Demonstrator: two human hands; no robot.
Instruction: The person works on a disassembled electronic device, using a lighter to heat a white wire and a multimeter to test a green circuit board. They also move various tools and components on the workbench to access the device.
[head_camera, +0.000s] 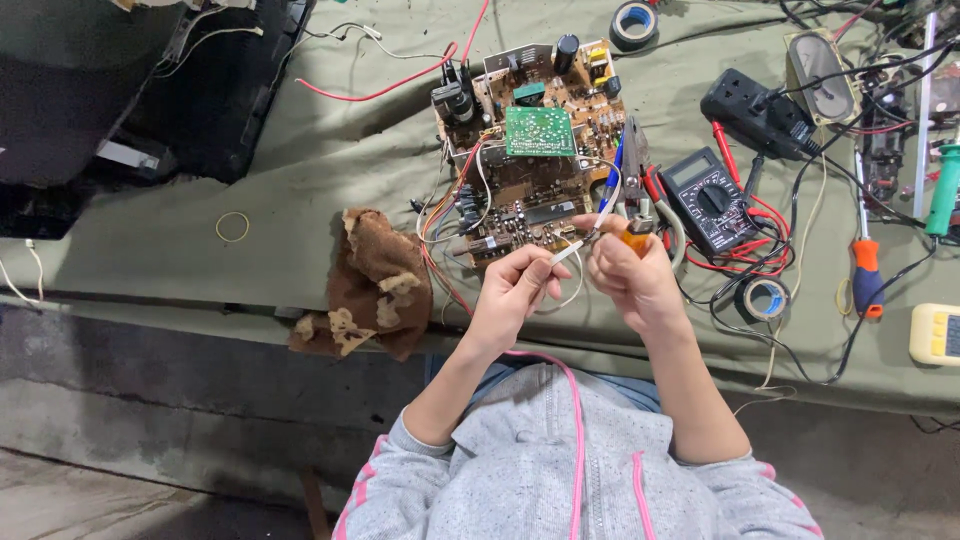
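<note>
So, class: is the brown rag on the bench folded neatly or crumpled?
Crumpled: the brown rag lies bunched in uneven folds, one end drooping over the bench edge.

Both forearms reach forward from grey sleeves, wrists close together above the near edge of the bench. The left hand (512, 290) pinches, fingertips closed. The right hand (632, 272) curls shut just beside it, thumb up.

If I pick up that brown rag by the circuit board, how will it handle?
The brown rag would probably be floppy: it lies crumpled and droops over the table edge. Likely light, and its frayed, patchy cloth suggests it won't slide or roll.
</note>
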